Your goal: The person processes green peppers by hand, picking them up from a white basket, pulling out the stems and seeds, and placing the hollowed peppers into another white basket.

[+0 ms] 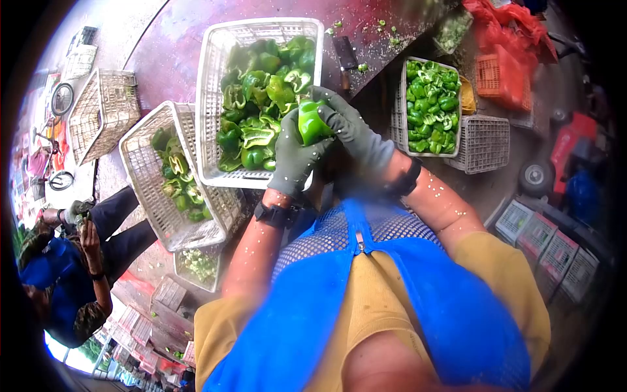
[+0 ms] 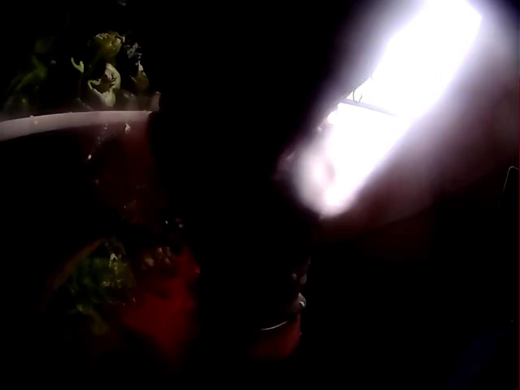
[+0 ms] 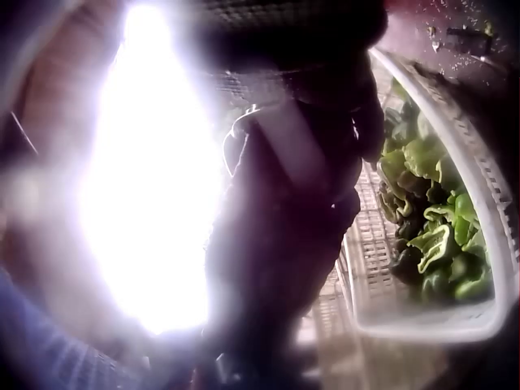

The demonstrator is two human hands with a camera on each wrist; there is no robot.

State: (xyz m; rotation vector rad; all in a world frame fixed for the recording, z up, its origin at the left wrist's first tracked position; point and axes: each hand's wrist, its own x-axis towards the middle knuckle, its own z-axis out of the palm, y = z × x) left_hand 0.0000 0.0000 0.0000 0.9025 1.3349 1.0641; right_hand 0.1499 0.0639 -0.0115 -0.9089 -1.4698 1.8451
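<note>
At the right-hand near corner of a white plastic crate (image 1: 213,72), my gloved left hand (image 1: 295,160) and gloved right hand (image 1: 358,134) grip a green pepper (image 1: 314,123) between them, the left at its near left side, the right with fingers curled about its far and right sides. My left wrist view is mostly dark and my right one washed by glare, so neither shows the grip. Cut green peppers (image 1: 251,140) fill much of the crate beside my hands. Just beyond lies a broad-bladed knife (image 1: 345,53) on the reddish table (image 1: 176,39), among scattered pale seeds. To my left a tilted crate (image 1: 138,163) holds more peppers; to my right stands a full pepper crate (image 1: 398,108). Farther left is another person (image 1: 65,281) in blue.
</note>
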